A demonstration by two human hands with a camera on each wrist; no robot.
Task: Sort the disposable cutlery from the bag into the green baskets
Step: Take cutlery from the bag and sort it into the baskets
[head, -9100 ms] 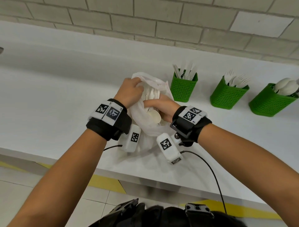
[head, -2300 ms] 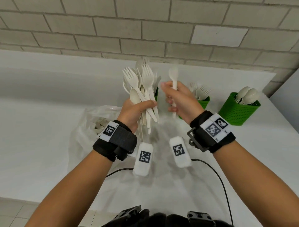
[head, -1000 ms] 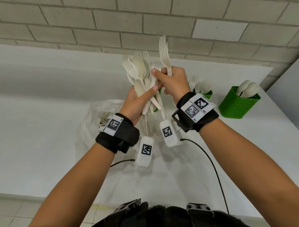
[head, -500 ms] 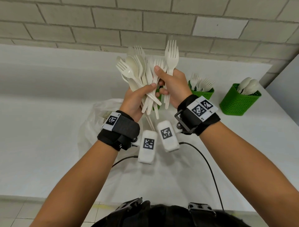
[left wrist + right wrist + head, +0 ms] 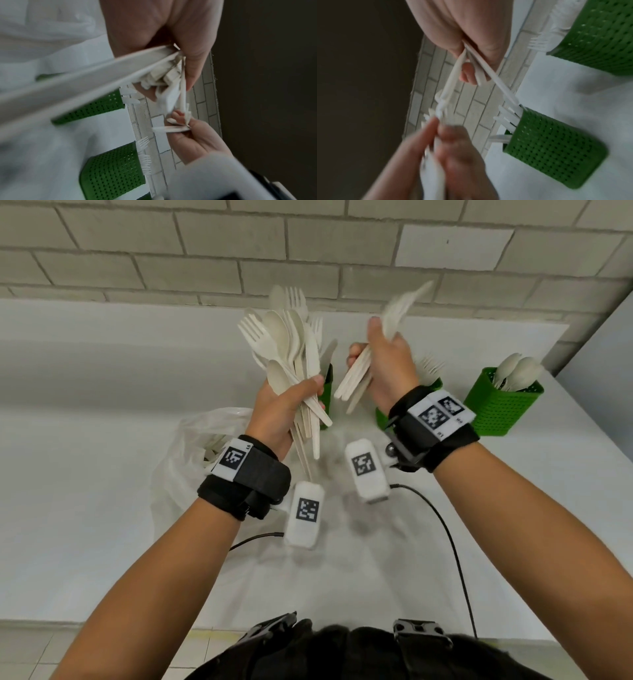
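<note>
Gripping cutlery bunch [image 5: 291, 354] in left hand [image 5: 281, 412], few pieces [image 5: 359, 374] in right hand [image 5: 390, 364].

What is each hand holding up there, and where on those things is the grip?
The left hand grips a mixed bundle of white plastic forks, spoons and knives by the handles; the right hand grips a few white plastic pieces mid-handle.

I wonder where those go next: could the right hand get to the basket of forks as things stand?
Probably yes. The right hand grips a few pieces in the air just above and in front of the fork basket, whose top is open. Nothing lies between them; the left hand holds its bundle off to the side.
</note>
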